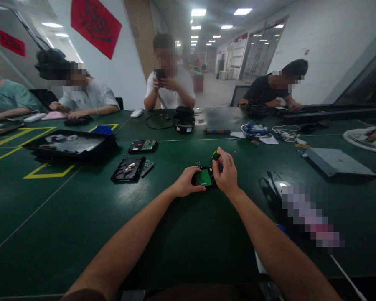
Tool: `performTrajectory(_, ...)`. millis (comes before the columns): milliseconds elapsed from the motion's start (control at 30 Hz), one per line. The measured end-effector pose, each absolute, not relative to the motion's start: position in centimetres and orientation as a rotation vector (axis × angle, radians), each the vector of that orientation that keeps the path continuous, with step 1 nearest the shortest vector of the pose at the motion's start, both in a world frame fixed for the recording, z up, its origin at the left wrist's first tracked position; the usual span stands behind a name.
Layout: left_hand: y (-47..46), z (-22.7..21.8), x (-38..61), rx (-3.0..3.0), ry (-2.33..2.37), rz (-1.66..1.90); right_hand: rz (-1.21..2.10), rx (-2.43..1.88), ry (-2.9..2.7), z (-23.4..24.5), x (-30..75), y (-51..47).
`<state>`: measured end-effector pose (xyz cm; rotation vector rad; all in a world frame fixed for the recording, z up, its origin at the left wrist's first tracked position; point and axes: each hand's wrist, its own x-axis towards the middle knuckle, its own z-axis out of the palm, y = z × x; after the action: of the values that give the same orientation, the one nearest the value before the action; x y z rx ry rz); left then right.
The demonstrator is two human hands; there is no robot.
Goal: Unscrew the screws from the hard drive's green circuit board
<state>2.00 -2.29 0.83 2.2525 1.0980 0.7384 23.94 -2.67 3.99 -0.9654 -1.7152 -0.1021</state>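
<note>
A hard drive point(204, 177) lies on the green table with its green circuit board facing up. My left hand point(188, 182) grips its left side, thumb along the near edge and fingers over the far edge. Held upright in my right hand point(226, 172) is a screwdriver point(216, 156) with a green and yellow handle; the fingers close around it over the drive's right end. Its tip is hidden behind my fingers. Several tiny screws point(197, 162) lie just beyond the drive.
Left of my hands are an opened hard drive point(128, 169), a loose circuit board point(147, 167) and another drive point(142, 146). A black tray point(72, 144) stands farther left. At right are a grey metal box point(341, 162), cables point(255, 128) and a blurred-out object point(310, 215). Several people sit around the table.
</note>
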Motion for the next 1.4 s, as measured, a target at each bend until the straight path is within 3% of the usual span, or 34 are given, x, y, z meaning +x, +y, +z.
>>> performTrajectory(1400,-2.33,0.92,2.12,2.25,1.104,0.752,-0.065,-0.972,-1.729,4.11,23.83,-2.71)
